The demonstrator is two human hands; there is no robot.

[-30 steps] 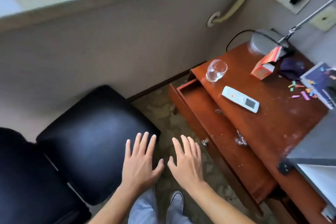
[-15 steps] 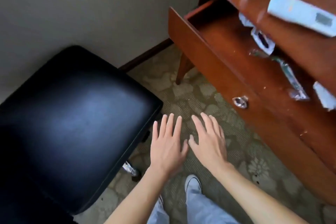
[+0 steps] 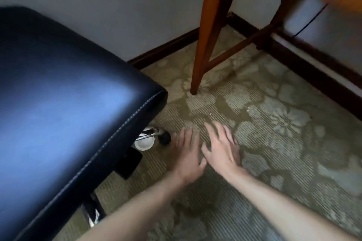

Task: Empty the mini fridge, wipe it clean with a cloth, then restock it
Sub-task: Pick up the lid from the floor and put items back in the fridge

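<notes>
My left hand (image 3: 187,155) and my right hand (image 3: 222,147) are held out side by side over the patterned carpet (image 3: 274,143), palms down, fingers straight and spread. Neither hand holds anything. They are a little blurred. No fridge, cloth or fridge contents are in view.
A black padded chair seat (image 3: 64,107) fills the left, with its chrome base and castor (image 3: 154,137) just left of my left hand. A wooden desk leg (image 3: 207,41) stands ahead, with a crossbar and a dark skirting board (image 3: 313,64) along the wall behind.
The view has dropped lower: the desk top and open drawer have gone out of sight and the desk's leg and underside show. Both hands stay open, side by side.
</notes>
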